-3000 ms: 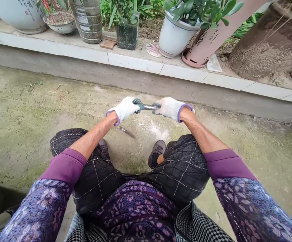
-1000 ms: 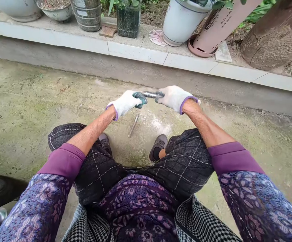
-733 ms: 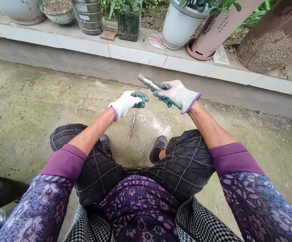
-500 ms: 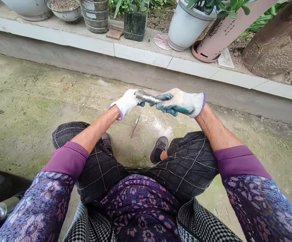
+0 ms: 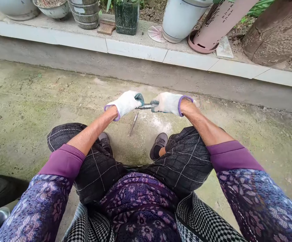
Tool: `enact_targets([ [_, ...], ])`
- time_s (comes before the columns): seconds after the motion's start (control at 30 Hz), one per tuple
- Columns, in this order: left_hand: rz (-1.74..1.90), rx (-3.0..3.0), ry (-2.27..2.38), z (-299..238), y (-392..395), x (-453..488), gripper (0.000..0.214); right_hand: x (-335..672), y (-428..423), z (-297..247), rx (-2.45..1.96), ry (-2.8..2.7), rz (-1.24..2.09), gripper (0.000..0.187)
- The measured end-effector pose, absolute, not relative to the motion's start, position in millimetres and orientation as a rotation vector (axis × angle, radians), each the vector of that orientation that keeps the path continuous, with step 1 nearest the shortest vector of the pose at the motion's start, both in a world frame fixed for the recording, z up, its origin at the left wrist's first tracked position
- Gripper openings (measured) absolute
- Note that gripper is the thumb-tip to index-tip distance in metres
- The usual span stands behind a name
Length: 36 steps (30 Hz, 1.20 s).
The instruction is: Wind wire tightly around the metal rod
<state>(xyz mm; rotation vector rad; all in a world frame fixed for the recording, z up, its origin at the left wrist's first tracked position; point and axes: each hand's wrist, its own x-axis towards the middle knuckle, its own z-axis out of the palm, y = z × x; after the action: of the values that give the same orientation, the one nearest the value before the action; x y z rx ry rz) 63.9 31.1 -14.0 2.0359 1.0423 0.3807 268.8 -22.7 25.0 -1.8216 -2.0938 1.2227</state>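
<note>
My left hand (image 5: 131, 101) wears a white knit glove with a dark green coating, and its fingers are closed round one end of a short metal rod (image 5: 145, 106). The rod's bare middle is shiny and looks ridged; both ends are hidden in the gloves. My right hand (image 5: 166, 103), gloved the same way, pinches the other end. The rod is held about level above the ground, between my knees. Below it a thin greyish stick or bar (image 5: 133, 124) lies on the concrete, too small to identify, beside a patch of white powder (image 5: 161, 125).
Ahead runs a low tiled ledge (image 5: 136, 50) bearing a white pot (image 5: 180, 22), a pink cylindrical planter (image 5: 211, 28), a dark square container (image 5: 127, 18) and a brown jar (image 5: 277, 37). My shoes (image 5: 160, 143) are planted on the concrete. A black wheel (image 5: 2, 191) is at lower left.
The rod has been lowered and turned, so less of it shows between my hands. My right hand has rolled over, its back now facing up. The view has shifted slightly.
</note>
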Motion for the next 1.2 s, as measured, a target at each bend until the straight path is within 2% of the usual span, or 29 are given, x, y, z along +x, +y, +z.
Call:
enact_targets([
  [0.1, 0.532, 1.901, 1.091, -9, 30, 67, 0.007, 271, -10, 24, -2.075, -2.233, 0.734, 0.005],
  [0.2, 0.655, 1.695, 1.025, -2, 29, 66, 0.008, 274, -4, 30, -2.13, -2.124, 0.497, 0.012],
  [0.3, 0.657, 1.539, 0.952, -2, 26, 64, 0.013, 270, -7, 39, -2.045, -1.827, 0.699, 0.014],
  [0.47, 0.545, 1.464, 0.941, -9, 23, 57, 0.018, 261, -26, 62, -1.635, -1.458, 1.162, 0.024],
  [0.63, 0.631, 1.589, 0.945, -9, 34, 47, 0.013, 261, -40, 70, -1.612, -1.687, 1.545, 0.027],
  [0.77, 0.601, 1.721, 0.94, -12, 41, 46, 0.018, 263, -38, 54, -1.666, -2.082, 1.572, 0.017],
  [0.87, 0.527, 1.817, 1.006, -11, 38, 50, 0.022, 264, -30, 40, -1.867, -2.338, 1.347, 0.014],
  [1.03, 0.464, 1.842, 1.072, 1, 23, 59, 0.013, 263, -18, 32, -2.163, -2.535, 0.672, 0.016],
  [1.2, 0.562, 1.569, 1.036, 1, 17, 62, 0.006, 268, -18, 44, -2.246, -2.324, 0.52, 0.024],
])
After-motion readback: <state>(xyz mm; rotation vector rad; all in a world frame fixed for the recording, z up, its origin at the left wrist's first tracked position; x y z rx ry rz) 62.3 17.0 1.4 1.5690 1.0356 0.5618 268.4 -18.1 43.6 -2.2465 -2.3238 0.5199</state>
